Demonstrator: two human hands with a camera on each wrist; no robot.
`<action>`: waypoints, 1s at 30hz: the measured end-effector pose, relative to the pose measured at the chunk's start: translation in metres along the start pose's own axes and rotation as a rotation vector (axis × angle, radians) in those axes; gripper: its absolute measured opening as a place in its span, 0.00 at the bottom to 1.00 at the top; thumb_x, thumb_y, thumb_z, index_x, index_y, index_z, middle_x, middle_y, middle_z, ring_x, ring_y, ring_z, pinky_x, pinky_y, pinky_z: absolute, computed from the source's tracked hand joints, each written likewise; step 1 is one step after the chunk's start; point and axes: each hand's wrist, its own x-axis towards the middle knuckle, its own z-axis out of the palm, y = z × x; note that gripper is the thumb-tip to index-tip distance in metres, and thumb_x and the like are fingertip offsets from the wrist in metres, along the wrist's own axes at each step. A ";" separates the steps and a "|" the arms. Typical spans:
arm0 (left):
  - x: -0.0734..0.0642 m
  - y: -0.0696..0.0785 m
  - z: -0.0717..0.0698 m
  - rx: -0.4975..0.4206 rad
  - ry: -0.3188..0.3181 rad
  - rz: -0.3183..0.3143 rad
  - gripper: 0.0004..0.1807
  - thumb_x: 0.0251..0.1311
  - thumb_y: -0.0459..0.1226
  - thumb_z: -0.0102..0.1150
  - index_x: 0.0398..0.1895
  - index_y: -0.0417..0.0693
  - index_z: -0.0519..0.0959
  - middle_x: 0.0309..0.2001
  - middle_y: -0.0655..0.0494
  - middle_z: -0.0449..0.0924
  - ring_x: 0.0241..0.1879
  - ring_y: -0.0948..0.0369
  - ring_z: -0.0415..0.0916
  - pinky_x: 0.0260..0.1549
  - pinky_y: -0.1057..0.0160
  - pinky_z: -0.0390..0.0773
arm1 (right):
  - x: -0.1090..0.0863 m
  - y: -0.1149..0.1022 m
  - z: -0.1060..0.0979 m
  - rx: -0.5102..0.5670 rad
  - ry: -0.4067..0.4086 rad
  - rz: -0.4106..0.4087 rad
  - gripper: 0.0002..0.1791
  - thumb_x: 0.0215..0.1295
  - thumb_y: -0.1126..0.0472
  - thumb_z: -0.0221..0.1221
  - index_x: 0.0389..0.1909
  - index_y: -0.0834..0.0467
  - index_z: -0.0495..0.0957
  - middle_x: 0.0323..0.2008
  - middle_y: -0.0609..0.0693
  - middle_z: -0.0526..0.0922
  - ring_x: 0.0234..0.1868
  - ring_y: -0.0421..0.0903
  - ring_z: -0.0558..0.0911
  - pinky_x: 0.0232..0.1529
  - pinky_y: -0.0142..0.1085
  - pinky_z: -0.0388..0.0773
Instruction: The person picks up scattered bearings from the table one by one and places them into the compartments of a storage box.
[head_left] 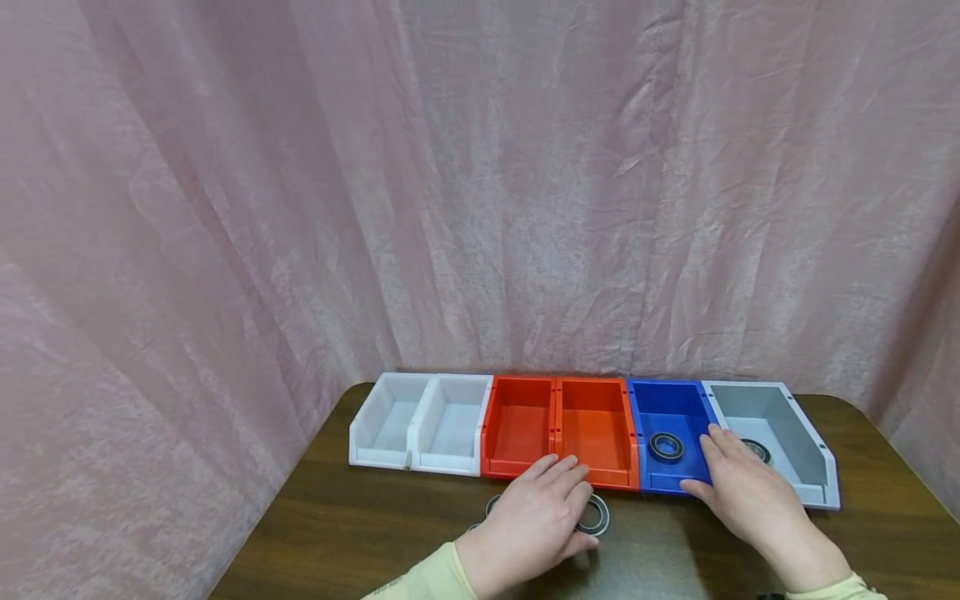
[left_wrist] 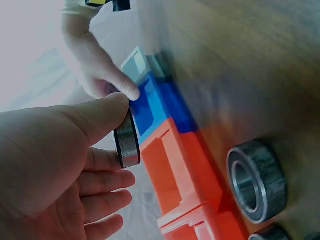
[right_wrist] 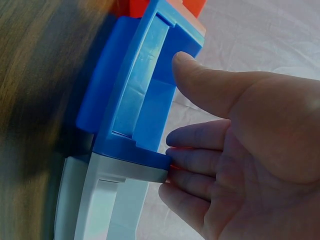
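Here, the left hand [head_left: 536, 517] pinches a bearing [left_wrist: 128, 144] near red bins' [head_left: 558, 417] edges.

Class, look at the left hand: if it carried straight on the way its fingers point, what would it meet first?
Probably the right-hand red bin: the left hand points towards it, though its height is unclear, so it might pass above.

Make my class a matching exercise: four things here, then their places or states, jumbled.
1. Bare left hand
2. Bare right hand
3. Blue plastic bin
4. Grey plastic bin

A. Standing just right of the blue bin
B. Holding nothing
C. Pinching a round metal bearing
D. Standing just right of an orange-red plastic bin

Pairs: 1-C; 2-B; 3-D; 4-A
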 end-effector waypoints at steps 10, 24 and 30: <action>0.009 -0.011 -0.004 0.039 0.061 -0.042 0.30 0.71 0.62 0.69 0.61 0.51 0.86 0.68 0.52 0.84 0.71 0.54 0.79 0.77 0.52 0.69 | 0.001 -0.001 -0.001 0.001 0.009 -0.001 0.43 0.68 0.49 0.76 0.66 0.81 0.74 0.70 0.83 0.70 0.72 0.80 0.71 0.70 0.70 0.72; 0.019 -0.023 -0.004 0.065 0.101 -0.075 0.29 0.71 0.62 0.69 0.60 0.50 0.86 0.67 0.52 0.85 0.72 0.54 0.78 0.76 0.49 0.72 | 0.000 0.000 0.001 0.010 -0.006 0.008 0.44 0.68 0.48 0.76 0.66 0.81 0.74 0.70 0.83 0.70 0.72 0.80 0.71 0.69 0.71 0.72; 0.025 -0.028 0.000 0.119 0.140 -0.086 0.29 0.70 0.63 0.70 0.57 0.50 0.86 0.65 0.52 0.86 0.71 0.54 0.79 0.74 0.49 0.74 | 0.001 0.000 0.001 0.010 -0.004 0.009 0.44 0.68 0.48 0.76 0.66 0.82 0.74 0.70 0.83 0.70 0.72 0.80 0.71 0.69 0.70 0.72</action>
